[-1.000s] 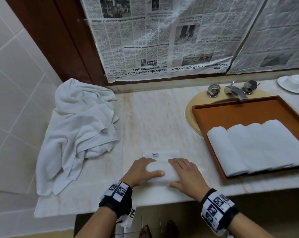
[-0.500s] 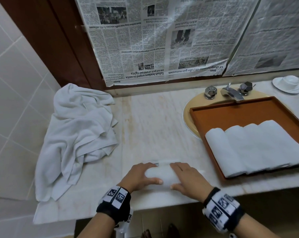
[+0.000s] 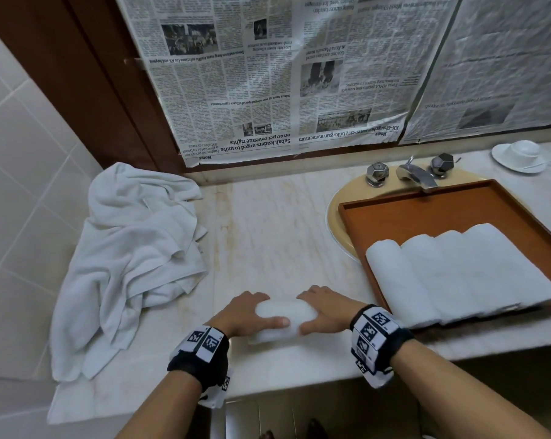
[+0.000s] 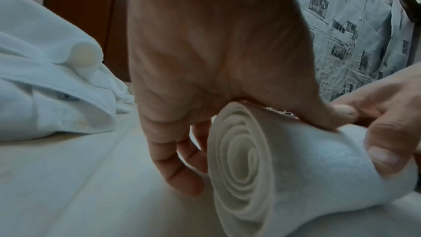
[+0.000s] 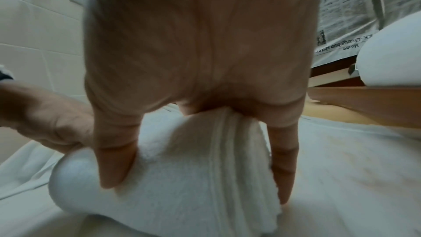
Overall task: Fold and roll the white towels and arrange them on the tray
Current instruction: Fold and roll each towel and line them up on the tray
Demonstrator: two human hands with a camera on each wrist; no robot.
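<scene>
The rolled towel point(image 3: 282, 320) lies on the bench point(image 3: 277, 242) near its front edge, held at both ends. The left hand point(image 3: 240, 313) wraps its fingers point(image 4: 180, 167) over the far side with the thumb on top, and the right hand point(image 3: 326, 310) curls round the other end, its fingers point(image 5: 115, 167) pressing into the cloth. The left wrist view shows a neat spiral at the end.

The main risk is the roll loosening — if either hand lets go before the other has a firm hold, the outer flap may spring back. Lifting by one end could, I think, let the layers slide out sideways. The tray point(image 3: 432, 204) sits over the basin to the right with four rolls point(image 3: 457, 274) lying side by side in its near half. A careless set-down might nudge them out of line, or catch the tray's rim. The pile of loose towels point(image 3: 131, 255) waits on the left.
</scene>
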